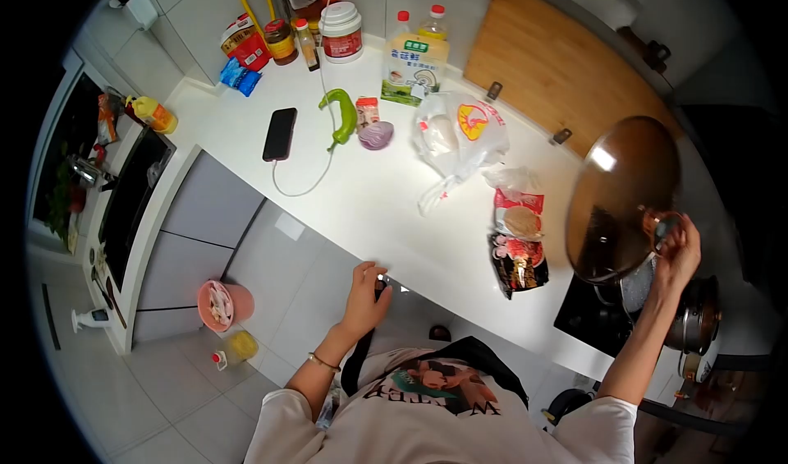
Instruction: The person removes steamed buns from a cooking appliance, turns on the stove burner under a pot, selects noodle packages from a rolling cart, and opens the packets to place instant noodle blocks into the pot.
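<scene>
— Glass lid (620, 197): where?
— Raised at the right end of the white counter (394, 218), tilted, beside the black hob (587, 320).
— Held how?
— By the knob (655, 227), in the closed fingers of the right hand (680, 254). Left hand (365, 300) at the counter's front edge, fingers loosely curled; next to it, a small dark thing (382, 285), impossible to tell if gripped.
— Anything in between?
— Red packet (519, 213) and black packet (520, 263), just left of the lid. Farther left, a plastic bag (472, 140), purple onion (376, 135), green pepper (340, 117) and phone (280, 134) on a cable. Behind, against the wall, a wooden board (550, 62).
— Hard to make out?
— Grey pan (637, 287), mostly hidden by lid and right hand. Dark pot (694, 324), partly behind the forearm. Far right edge, lost in blackness.
</scene>
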Motion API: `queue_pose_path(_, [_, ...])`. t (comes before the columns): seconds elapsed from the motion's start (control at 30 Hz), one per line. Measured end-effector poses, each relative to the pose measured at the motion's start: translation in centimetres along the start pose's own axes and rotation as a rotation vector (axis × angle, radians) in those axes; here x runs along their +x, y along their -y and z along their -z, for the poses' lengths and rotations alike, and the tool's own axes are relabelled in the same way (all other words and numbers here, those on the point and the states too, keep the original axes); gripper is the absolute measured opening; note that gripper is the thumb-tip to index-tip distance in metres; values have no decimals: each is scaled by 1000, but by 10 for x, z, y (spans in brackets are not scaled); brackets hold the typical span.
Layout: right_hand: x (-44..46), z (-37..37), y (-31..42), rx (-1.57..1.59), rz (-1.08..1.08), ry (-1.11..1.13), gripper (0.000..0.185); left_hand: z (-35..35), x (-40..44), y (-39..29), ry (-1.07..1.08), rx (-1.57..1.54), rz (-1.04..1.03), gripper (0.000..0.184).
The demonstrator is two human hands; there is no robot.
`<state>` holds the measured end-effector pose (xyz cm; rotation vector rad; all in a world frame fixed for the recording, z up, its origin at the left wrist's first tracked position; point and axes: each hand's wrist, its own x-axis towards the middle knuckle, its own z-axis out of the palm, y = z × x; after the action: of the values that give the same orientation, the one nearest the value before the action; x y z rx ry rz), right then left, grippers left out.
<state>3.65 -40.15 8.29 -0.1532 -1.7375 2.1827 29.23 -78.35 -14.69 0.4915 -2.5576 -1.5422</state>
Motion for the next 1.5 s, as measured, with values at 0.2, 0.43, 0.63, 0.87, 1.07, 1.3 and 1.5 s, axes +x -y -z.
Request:
queue_pose_path(0.2, [-75,-156,-73,-27,-263,130,5,65,59,47,-182,-31,-37,29])
queue_pose_path(0.43, [-152,-236,-170,-107,-559,302,19,129,94,91,-236,-110,180,26])
queue_pose_path(0.63, [-200,-264,-215,-189,-784,47,12,137,102,111,-155,-94,247,27])
queue_pose_path(0.87, [-197,-270,-262,-100,-671,-49,15,128,109,112,-43,-104,234,28])
queue_pose_path(1.07, [-173,-271,-306,-217,-581,-61,15,122,115,95,9,-36,243,27])
queue_pose_path(1.3, [-155,-229,-273,-646,-111,201,34,100,110,74,-12,-37,155,26])
queue_pose_path(1.5, [-113,-34,-242,-1410,-95,-141,75,58,86,9,-77,-73,-110,16])
